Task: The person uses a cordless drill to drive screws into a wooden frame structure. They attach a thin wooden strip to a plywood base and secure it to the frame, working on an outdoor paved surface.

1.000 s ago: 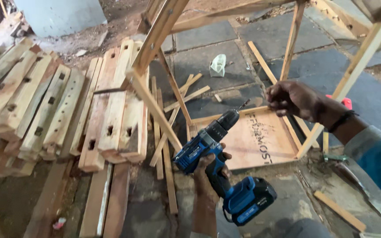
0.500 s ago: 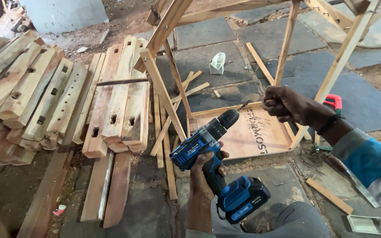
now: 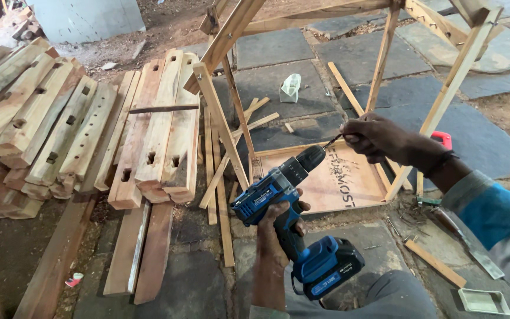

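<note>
Left hand (image 3: pixel 278 227) grasps blue drill (image 3: pixel 293 207) by its grip, right hand (image 3: pixel 373 137) at 2 o'clock pinches the bit (image 3: pixel 332 140) at the chuck, wooden frame (image 3: pixel 222 127) behind.

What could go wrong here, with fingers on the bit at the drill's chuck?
1. The right hand pinches the bit at the chuck while the left hand grips the blue cordless drill; a trigger slip could probably spin it against the fingers.
2. Loose wooden strips lie underfoot beside the frame: a likely trip hazard.
</note>
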Demonstrator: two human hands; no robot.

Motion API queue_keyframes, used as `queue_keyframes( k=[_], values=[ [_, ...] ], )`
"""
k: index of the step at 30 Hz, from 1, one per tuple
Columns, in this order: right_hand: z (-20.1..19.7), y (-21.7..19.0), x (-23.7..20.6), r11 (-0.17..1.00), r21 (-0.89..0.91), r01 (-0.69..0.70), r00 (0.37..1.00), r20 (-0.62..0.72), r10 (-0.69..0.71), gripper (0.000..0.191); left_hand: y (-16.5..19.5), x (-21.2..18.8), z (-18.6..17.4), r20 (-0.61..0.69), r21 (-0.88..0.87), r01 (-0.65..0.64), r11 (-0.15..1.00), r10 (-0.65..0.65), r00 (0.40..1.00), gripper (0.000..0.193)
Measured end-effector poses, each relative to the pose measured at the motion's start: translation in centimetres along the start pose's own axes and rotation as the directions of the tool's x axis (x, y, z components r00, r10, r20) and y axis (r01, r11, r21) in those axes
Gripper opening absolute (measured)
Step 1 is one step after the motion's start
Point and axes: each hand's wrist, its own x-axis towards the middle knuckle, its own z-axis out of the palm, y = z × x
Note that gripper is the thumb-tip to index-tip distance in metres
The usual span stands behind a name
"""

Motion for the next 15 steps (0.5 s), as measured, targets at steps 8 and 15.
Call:
queue_keyframes(
  k=[8, 15],
  values=[
    [0.1, -0.9, -1.1, 0.991, -0.108, 0.073, 0.997, -0.003, -0.074, 0.048, 0.3, -0.6, 0.3, 0.029, -0.021, 0.007, 1.000, -0.006, 1.000, 0.051],
    [0.3, -1.2, -2.2, 0.982, -0.162, 0.097, 0.995, -0.013, -0.100, 0.049, 0.4, -0.9, 0.5, 0.051, -0.025, 0.004, 1.000, -0.002, 0.999, 0.051]
  ],
)
